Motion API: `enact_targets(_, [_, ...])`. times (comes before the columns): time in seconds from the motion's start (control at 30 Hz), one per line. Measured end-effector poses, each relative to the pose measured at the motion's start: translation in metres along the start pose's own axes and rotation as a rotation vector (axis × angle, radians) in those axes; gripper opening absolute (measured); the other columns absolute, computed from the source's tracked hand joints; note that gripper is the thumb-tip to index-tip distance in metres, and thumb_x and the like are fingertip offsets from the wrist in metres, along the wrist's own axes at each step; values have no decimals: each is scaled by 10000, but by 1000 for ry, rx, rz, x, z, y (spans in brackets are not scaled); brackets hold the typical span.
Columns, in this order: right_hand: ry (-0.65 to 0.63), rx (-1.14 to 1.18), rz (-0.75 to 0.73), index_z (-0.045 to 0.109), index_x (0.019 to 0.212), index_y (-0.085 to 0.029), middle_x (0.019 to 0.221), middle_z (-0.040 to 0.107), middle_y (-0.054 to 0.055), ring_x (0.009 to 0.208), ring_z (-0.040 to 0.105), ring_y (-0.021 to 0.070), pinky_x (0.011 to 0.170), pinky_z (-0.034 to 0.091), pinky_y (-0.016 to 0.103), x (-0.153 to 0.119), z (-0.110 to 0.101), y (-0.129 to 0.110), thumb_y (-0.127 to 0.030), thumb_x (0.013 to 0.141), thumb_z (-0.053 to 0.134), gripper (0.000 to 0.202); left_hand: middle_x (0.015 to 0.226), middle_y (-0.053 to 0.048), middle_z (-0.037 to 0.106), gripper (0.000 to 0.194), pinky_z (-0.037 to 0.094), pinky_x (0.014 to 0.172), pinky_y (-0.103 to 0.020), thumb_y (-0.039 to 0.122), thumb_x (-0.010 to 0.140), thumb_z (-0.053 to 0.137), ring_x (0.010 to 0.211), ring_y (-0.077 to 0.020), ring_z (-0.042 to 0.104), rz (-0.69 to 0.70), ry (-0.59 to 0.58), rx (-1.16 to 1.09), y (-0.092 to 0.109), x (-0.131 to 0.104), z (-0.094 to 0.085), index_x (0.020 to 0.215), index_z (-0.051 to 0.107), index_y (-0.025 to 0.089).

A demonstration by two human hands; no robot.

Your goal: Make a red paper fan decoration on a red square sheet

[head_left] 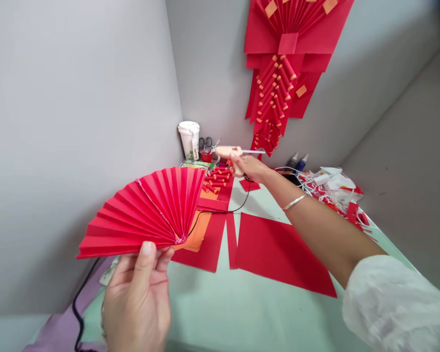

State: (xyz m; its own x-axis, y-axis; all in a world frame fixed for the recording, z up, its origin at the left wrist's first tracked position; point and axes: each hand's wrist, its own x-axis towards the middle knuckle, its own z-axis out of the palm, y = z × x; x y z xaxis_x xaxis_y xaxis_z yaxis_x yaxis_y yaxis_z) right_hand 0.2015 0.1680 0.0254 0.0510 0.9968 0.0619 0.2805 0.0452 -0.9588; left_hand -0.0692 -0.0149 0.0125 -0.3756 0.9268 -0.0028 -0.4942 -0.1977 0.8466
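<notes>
My left hand (139, 288) pinches the lower edge of a pleated red paper fan (146, 205), thumb in front. The fan is spread out above the table, with a pale glue-like line along one fold and whitish residue at its gathered point. Farther off, my right hand (251, 166) grips the handle of a cream hot glue gun (229, 152), its nozzle facing left and a glue stick poking out the back. Below it lie small red paper rolls (218, 178) with orange ends. A large red paper sheet (286, 254) rests flat on the table under my right forearm.
A white lidded cup (189, 139) and scissors (206, 143) stand in the back corner. Orange paper (200, 230) lies under the black cord. At right are glue bottles (301, 162) and a heap of paper scraps (333, 188). A red paper decoration (271, 93) hangs on the wall.
</notes>
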Motion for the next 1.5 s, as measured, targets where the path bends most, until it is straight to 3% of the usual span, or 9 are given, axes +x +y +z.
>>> enact_targets(0.27, [-295,-339,67,664,630,-165,587,642,55,599,572,173,595,431,259,-23,14,55,-737,824,458,638,854,26,703,92,591,739,-228,237,789,747,766,-112,657,-21,23,4,-4,4,-4,867,707,210])
enact_targets(0.57, [-352,-630,61,636,627,-165,498,566,24,539,508,149,530,321,246,-23,19,56,-725,849,410,644,858,13,707,140,593,668,-243,287,767,766,763,-135,663,-86,39,52,-11,4,0,862,699,208])
enact_targets(0.87, [-153,-745,-77,628,671,-174,636,609,23,598,500,144,552,293,254,-37,18,63,-532,829,590,393,846,8,717,207,587,689,-277,293,751,775,745,-153,677,-104,-19,91,-25,-1,8,921,689,210])
enact_targets(0.97, [30,-728,-128,639,739,-173,737,637,48,669,532,167,614,346,271,-65,5,50,-433,873,552,306,898,-13,729,289,574,726,-288,346,770,754,798,-176,690,-106,-78,182,-34,-3,8,1017,682,215])
enact_targets(1.07, [247,-683,-186,626,893,-183,903,638,68,759,548,179,711,404,299,-119,-2,21,-379,933,468,255,910,-25,742,344,559,781,-295,392,750,761,842,-193,692,-69,-130,364,-39,-9,13,1038,690,218])
enact_targets(1.13, [331,-572,-305,614,863,-215,851,623,43,746,552,177,705,427,300,-164,3,-1,-356,928,510,187,874,-34,746,321,556,776,-308,409,737,764,831,-210,692,-5,-160,481,-42,-15,21,986,703,214])
enact_targets(1.27, [322,-416,-410,605,876,-261,799,632,23,736,580,192,658,469,311,-236,27,-26,-332,864,642,81,832,-40,725,218,544,760,-342,361,740,760,787,-229,679,252,-259,625,-52,-34,43,908,708,231])
enact_targets(1.4, [485,-375,-263,574,981,-270,909,645,29,776,607,198,676,505,317,-259,40,-18,-362,776,727,272,853,-34,675,175,539,697,-296,229,775,714,758,-195,653,705,-428,768,-68,-52,64,946,686,255])
enact_targets(1.5, [676,-334,-100,558,975,-258,932,639,45,774,610,214,650,505,325,-263,35,-7,-434,729,745,356,907,-62,672,248,542,691,-260,133,833,606,806,-179,667,890,-620,801,-78,-64,75,1057,639,233])
